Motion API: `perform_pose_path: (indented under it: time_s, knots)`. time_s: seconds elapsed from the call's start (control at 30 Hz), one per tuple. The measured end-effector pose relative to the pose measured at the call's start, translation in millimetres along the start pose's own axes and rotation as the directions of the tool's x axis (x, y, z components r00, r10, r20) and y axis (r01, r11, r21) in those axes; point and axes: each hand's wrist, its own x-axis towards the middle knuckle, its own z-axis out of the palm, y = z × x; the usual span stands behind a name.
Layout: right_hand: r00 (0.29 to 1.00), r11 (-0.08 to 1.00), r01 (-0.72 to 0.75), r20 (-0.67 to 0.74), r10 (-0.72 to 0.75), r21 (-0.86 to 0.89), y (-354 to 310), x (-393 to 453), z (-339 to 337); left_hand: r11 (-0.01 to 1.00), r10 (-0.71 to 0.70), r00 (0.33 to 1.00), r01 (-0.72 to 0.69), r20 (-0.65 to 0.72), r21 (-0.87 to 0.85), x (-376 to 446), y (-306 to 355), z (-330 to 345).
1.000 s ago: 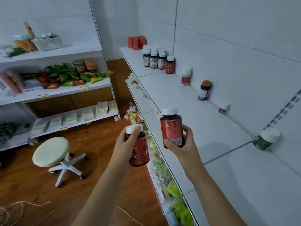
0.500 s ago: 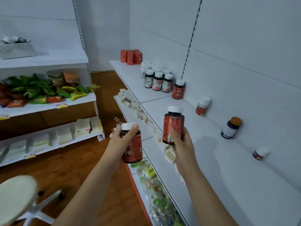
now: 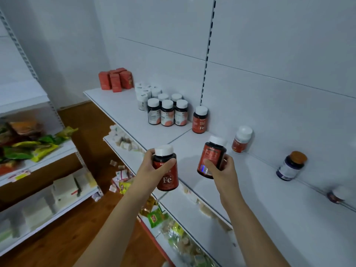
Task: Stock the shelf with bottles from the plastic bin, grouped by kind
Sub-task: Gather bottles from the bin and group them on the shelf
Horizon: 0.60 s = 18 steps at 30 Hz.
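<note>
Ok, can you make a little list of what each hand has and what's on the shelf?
left hand: holds red Fe bottle
right hand: holds second red bottle, tilted
shelf: one matching Fe bottle standing by the back wall
beside it: dark bottles with white caps
far end: red boxes

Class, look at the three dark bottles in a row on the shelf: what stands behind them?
Behind the three dark bottles stand two more white caps; their bodies are hidden by the front row. White bottles stand further back along the shelf.
</note>
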Motion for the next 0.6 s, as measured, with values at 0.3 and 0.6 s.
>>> perform_pose_path:
  time_s: [0.3, 0.6]
  knots:
    - [0.970, 0.985, 0.065, -0.223, -0.100, -0.161, 20, 130, 39, 0.964, 0.089, 0.964, -0.146, 0.250, 0.221, 147, -4, 7]
    - [0.905, 0.722, 0.053, -0.272, -0.326, -0.690, 51, 192, 45, 0.869, 0.200, 0.829, -0.397, 0.522, 0.297, 242, -22, 33]
